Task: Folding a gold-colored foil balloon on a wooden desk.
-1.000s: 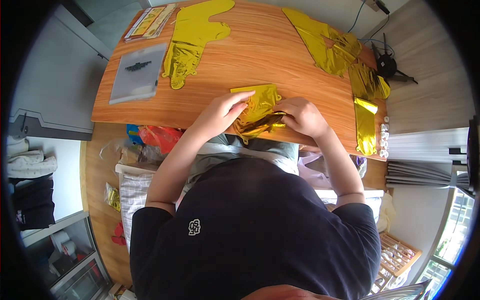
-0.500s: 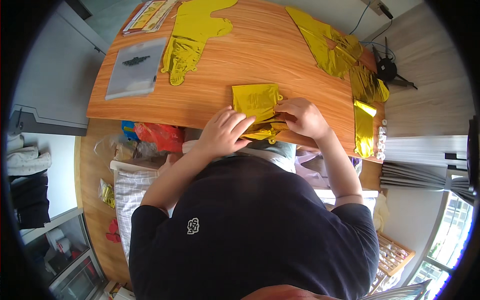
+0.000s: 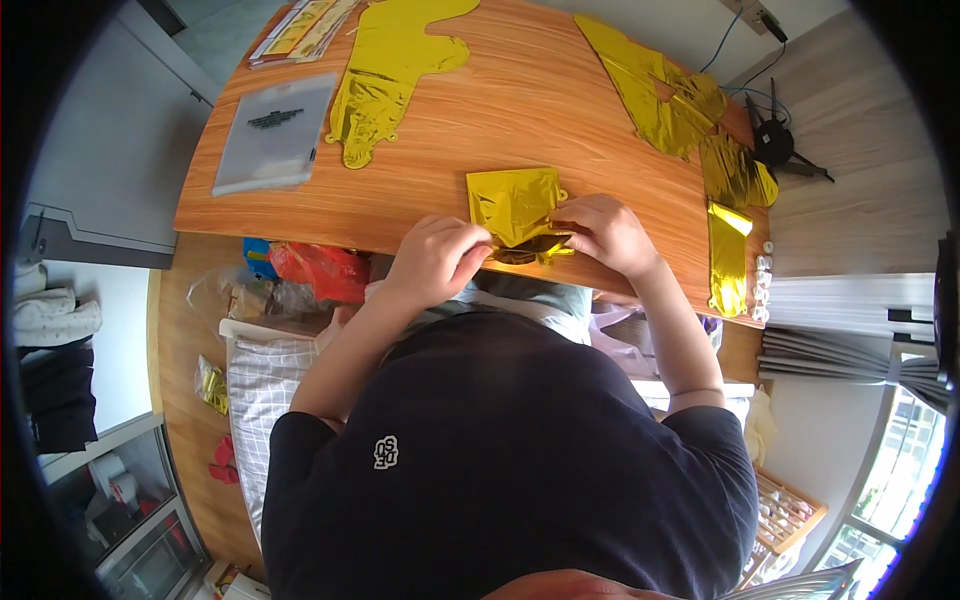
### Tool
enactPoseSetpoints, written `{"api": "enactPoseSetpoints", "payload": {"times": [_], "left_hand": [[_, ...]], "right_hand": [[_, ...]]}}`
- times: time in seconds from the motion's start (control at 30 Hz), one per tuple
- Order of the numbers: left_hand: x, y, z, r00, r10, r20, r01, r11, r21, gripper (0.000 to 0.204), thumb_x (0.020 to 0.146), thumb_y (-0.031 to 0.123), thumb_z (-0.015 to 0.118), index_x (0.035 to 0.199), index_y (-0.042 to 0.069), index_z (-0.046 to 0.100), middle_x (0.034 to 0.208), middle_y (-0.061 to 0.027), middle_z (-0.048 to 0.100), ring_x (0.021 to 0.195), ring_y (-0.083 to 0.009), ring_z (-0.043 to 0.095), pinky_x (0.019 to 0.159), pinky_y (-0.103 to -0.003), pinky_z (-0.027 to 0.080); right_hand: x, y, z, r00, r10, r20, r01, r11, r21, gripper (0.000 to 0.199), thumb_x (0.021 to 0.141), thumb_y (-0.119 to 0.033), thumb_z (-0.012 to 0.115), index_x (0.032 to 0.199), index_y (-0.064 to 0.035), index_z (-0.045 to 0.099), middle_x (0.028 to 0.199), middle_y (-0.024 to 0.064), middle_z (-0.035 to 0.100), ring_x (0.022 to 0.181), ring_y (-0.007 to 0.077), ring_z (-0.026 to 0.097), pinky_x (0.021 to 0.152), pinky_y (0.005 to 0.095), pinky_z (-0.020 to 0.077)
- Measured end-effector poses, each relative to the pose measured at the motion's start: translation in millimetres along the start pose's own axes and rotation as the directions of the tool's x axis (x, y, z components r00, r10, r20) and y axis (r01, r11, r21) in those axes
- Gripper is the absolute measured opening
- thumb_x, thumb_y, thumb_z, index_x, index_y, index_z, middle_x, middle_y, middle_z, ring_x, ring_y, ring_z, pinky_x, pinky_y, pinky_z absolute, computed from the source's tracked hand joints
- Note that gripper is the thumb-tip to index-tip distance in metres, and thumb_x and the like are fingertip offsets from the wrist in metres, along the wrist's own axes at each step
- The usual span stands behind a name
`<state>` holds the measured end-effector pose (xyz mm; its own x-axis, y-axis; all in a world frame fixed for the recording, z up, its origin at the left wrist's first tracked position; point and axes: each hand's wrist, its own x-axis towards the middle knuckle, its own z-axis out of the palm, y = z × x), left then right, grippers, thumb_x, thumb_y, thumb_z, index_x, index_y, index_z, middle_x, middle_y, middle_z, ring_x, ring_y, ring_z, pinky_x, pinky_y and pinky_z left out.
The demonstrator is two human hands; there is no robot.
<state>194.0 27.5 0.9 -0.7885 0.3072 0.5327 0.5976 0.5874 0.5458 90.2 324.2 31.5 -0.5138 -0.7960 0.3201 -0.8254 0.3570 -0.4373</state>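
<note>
Down at the near edge of the wooden table [image 3: 560, 110], both hands busy on a folded gold foil balloon [image 3: 515, 203]. Left hand [image 3: 437, 262] curled over the balloon's lower left corner, fingers closed and pinching the foil against the table edge. Right hand [image 3: 608, 232] on the balloon's right side, fingers bent and closed on the crumpled lower fold, thumb tucked toward the foil. Balloon lying flat between the two hands, its square upper part smooth, its lower edge bunched and shadowed just over the table rim.

Below the table on the left, a red plastic bag [image 3: 322, 272] among loose clutter, beside a checked cloth [image 3: 262, 385].

Further out, along the right edge of the table, a narrow folded strip of gold foil [image 3: 729, 258] with a row of small white objects just beside it, too small to tell. Beyond that, a heap of crumpled gold foil balloons [image 3: 672, 98] toward the far right corner. On the far left, a flat deflated gold balloon [image 3: 385, 75] stretched out, and just beside it a clear plastic sleeve [image 3: 273, 135] with a dark printed patch. At the very far edge, flat printed packets [image 3: 300, 25], partly cut off.
</note>
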Motion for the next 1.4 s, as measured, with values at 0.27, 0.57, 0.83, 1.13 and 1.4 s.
{"api": "enactPoseSetpoints", "payload": {"times": [0.27, 0.57, 0.83, 1.13, 1.4], "left_hand": [[33, -7, 5, 0.984, -0.100, 0.150, 0.054, 0.957, 0.285, 0.039, 0.096, 0.030, 0.069, 0.129, 0.011, 0.065, 0.148, -0.0070, 0.056, 0.125, -0.0289, 0.056, 0.102, -0.052, 0.043], [27, -32, 19, 0.933, 0.040, 0.358, -0.155, 0.942, 0.297, 0.066, 0.095, 0.032, 0.066, 0.151, 0.003, 0.047, 0.162, -0.0166, 0.042, 0.152, -0.0346, 0.036, 0.124, -0.054, 0.030], [31, -28, 18, 0.906, -0.062, 0.418, -0.076, 0.949, 0.307, 0.076, 0.094, 0.025, 0.063, 0.160, 0.004, 0.033, 0.163, -0.0174, 0.040, 0.154, -0.0329, 0.034, 0.126, -0.051, 0.028], [36, -34, 6, 0.925, -0.096, 0.368, 0.138, 0.986, -0.089, 0.079, 0.096, 0.018, 0.064, 0.164, 0.004, 0.024, 0.168, -0.0188, 0.032, 0.157, -0.0343, 0.027, 0.129, -0.047, 0.022], [31, -31, 13, 0.924, -0.014, 0.383, -0.036, 0.992, 0.123, 0.057, 0.105, 0.027, 0.053, 0.156, 0.004, 0.042, 0.166, -0.0159, 0.037, 0.154, -0.0355, 0.032, 0.126, -0.052, 0.026]], "right_hand": [[4, 0, 6, 0.998, 0.061, -0.008, -0.061, 0.997, -0.042, 0.032, 0.089, -0.035, 0.077, 0.104, -0.0070, 0.074, 0.089, 0.0121, 0.072, 0.086, 0.0346, 0.070, 0.077, 0.0439, 0.0549], [23, -31, 13, 0.890, 0.452, -0.059, -0.455, 0.889, -0.047, 0.041, 0.083, -0.042, 0.084, 0.105, -0.0083, 0.076, 0.085, 0.0123, 0.075, 0.079, 0.0287, 0.074, 0.071, 0.0396, 0.0572], [36, -47, 26, 0.838, 0.507, -0.202, -0.531, 0.842, -0.092, 0.036, 0.081, -0.040, 0.086, 0.099, -0.0109, 0.078, 0.092, 0.0104, 0.077, 0.083, 0.0272, 0.075, 0.073, 0.0370, 0.0585], [26, -46, 38, 0.905, 0.354, -0.234, -0.412, 0.865, -0.286, 0.030, 0.085, -0.041, 0.080, 0.096, -0.0132, 0.075, 0.088, 0.0051, 0.071, 0.074, 0.0287, 0.071, 0.068, 0.0404, 0.0568], [26, -47, 43, 0.885, 0.375, -0.275, -0.442, 0.863, -0.246, 0.033, 0.086, -0.036, 0.081, 0.106, -0.0112, 0.075, 0.096, 0.0057, 0.072, 0.081, 0.0285, 0.072, 0.073, 0.0388, 0.0576]]}}
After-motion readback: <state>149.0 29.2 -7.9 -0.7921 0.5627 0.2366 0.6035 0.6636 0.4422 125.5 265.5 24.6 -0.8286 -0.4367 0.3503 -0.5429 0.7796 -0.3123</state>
